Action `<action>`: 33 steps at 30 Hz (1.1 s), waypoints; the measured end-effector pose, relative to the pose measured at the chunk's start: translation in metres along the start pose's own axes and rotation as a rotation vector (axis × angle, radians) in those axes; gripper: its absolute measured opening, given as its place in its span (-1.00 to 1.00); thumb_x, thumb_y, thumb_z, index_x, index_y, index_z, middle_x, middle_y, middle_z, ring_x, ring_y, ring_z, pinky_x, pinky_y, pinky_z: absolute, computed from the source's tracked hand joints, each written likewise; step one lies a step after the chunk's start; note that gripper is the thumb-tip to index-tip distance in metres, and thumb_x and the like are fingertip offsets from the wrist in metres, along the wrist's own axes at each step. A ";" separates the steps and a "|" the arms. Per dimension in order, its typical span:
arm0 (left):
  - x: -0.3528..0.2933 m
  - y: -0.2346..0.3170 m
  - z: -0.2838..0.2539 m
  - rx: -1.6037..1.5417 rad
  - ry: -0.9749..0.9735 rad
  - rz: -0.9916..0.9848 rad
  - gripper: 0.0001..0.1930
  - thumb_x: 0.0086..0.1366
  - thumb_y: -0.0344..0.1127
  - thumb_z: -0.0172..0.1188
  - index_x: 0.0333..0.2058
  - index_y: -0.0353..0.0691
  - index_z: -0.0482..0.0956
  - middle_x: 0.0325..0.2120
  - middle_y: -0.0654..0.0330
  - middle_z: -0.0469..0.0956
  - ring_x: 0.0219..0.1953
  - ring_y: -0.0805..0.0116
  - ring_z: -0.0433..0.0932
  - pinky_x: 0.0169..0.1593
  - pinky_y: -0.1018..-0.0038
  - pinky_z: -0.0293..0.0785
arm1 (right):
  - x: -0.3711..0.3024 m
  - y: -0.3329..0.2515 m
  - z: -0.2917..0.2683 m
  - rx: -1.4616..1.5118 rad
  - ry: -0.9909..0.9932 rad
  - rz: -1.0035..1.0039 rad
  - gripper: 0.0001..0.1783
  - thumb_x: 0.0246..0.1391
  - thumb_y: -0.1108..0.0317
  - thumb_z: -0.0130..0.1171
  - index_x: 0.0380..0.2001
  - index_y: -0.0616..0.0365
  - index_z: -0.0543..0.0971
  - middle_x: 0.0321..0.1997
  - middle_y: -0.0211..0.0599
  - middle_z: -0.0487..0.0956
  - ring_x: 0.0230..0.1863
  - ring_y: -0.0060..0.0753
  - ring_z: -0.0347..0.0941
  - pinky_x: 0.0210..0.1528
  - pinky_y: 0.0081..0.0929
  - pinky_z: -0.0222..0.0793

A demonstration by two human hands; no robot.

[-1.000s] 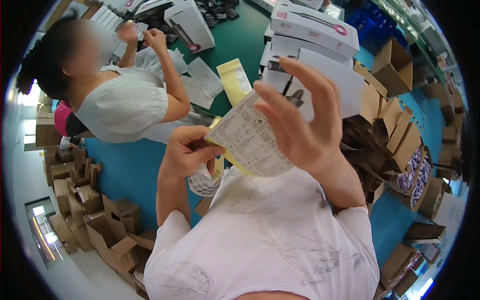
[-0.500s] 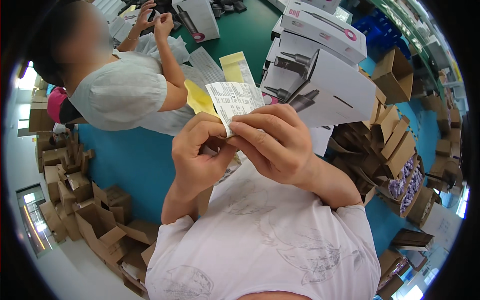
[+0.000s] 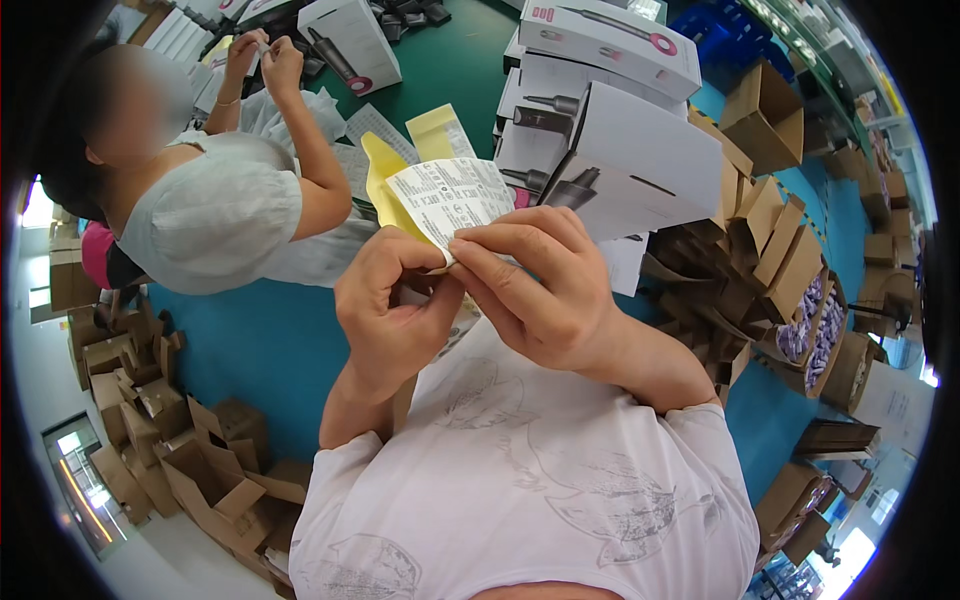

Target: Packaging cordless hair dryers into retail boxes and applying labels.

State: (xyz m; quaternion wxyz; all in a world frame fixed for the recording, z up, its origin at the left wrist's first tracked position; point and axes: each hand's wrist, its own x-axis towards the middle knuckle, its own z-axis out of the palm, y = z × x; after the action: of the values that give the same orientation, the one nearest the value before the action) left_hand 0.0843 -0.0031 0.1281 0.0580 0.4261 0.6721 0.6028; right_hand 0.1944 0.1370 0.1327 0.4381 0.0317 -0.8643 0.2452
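In front of my chest I hold a white sheet of stickers (image 3: 455, 195) covered in small print, with yellow backing paper (image 3: 382, 185) showing behind its left side. My left hand (image 3: 392, 305) is closed in a pinch at the sheet's lower corner. Meeting it there, my right hand (image 3: 552, 285) pinches the same corner between thumb and fingers. The corner is partly hidden by the fingertips, so whether a sticker is lifting off cannot be seen. Just beyond the sheet, another yellow-and-white paper (image 3: 435, 135) lies on the green table (image 3: 455, 65).
White boxes picturing a hair styling tool (image 3: 650, 150) are stacked at the right of the table. To the left a co-worker in a pale top (image 3: 215, 210) works with raised hands. Open cardboard boxes (image 3: 205, 470) crowd the left floor; more cartons (image 3: 765, 235) stand at right.
The view has shifted, so the table and boxes sit a little farther left and higher. Both hands keep their pinch on the sticker sheet, which is tilted slightly more, with more yellow backing showing.
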 end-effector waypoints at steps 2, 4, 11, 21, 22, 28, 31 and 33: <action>0.001 -0.002 0.000 0.002 -0.003 0.004 -0.77 0.02 -0.67 0.37 -0.40 -0.30 0.51 -0.47 0.25 0.51 -0.52 0.64 0.47 -0.50 0.69 0.38 | 0.001 0.001 -0.002 0.032 -0.029 0.022 -0.65 -0.19 0.55 0.43 -0.22 0.26 0.66 -0.22 -0.22 0.65 -0.30 -0.20 0.56 -0.31 -0.38 0.41; 0.002 -0.004 0.001 -0.008 -0.003 0.030 -0.77 0.02 -0.67 0.38 -0.41 -0.29 0.51 -0.47 0.24 0.52 -0.53 0.63 0.46 -0.51 0.70 0.37 | 0.001 0.002 -0.002 0.053 -0.030 0.025 -0.65 -0.19 0.56 0.43 -0.22 0.27 0.66 -0.22 -0.22 0.65 -0.30 -0.20 0.56 -0.30 -0.38 0.42; 0.004 0.002 0.003 -0.004 -0.012 0.037 -0.75 0.03 -0.65 0.41 -0.39 -0.28 0.52 -0.47 0.23 0.54 -0.53 0.64 0.45 -0.52 0.70 0.35 | -0.004 0.010 0.000 0.179 -0.020 0.055 -0.70 -0.12 0.51 0.41 -0.24 0.24 0.63 -0.24 -0.25 0.62 -0.31 -0.21 0.53 -0.30 -0.34 0.40; 0.000 0.003 0.003 -0.046 -0.002 0.012 -0.74 0.04 -0.64 0.42 -0.35 -0.28 0.52 -0.44 0.26 0.53 -0.52 0.68 0.44 -0.51 0.72 0.33 | -0.002 0.007 0.002 0.278 0.017 0.149 -0.78 -0.07 0.57 0.36 -0.28 0.24 0.65 -0.29 -0.23 0.64 -0.35 -0.23 0.54 -0.28 -0.36 0.44; 0.000 0.003 0.003 -0.047 -0.006 0.009 -0.73 0.04 -0.64 0.43 -0.34 -0.28 0.52 -0.44 0.27 0.53 -0.53 0.69 0.44 -0.51 0.73 0.33 | -0.002 0.007 0.002 0.298 0.025 0.178 -0.80 -0.06 0.57 0.36 -0.29 0.25 0.65 -0.30 -0.23 0.64 -0.36 -0.23 0.54 -0.28 -0.37 0.44; -0.002 0.003 0.003 -0.098 -0.001 -0.069 -0.78 0.14 -0.62 0.38 -0.31 -0.33 0.51 -0.38 0.23 0.57 -0.51 0.65 0.51 -0.50 0.72 0.38 | 0.000 0.008 -0.001 0.325 0.054 0.295 -0.83 -0.04 0.56 0.36 -0.31 0.24 0.66 -0.32 -0.21 0.65 -0.32 -0.21 0.57 -0.30 -0.41 0.43; 0.000 0.011 0.002 -0.288 0.016 -0.249 -0.85 0.22 -0.60 0.32 -0.28 -0.38 0.52 -0.34 0.15 0.63 -0.47 0.56 0.61 -0.48 0.68 0.49 | 0.002 0.010 -0.002 0.249 0.064 0.139 -0.78 -0.08 0.55 0.39 -0.28 0.21 0.66 -0.26 -0.22 0.65 -0.26 -0.18 0.57 -0.27 -0.38 0.43; 0.002 0.014 -0.002 -0.315 0.010 -0.299 -0.87 0.24 -0.60 0.29 -0.27 -0.40 0.52 -0.35 0.11 0.64 -0.48 0.50 0.64 -0.48 0.65 0.53 | 0.001 0.008 -0.004 0.118 0.047 0.075 -0.69 -0.13 0.52 0.41 -0.23 0.18 0.64 -0.17 -0.23 0.63 -0.20 -0.16 0.57 -0.22 -0.32 0.43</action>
State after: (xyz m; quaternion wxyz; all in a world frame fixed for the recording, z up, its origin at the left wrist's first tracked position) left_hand 0.0890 -0.0041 0.1416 0.2091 0.3043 0.6258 0.6871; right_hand 0.1942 0.1460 0.1325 0.4459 0.0190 -0.8385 0.3126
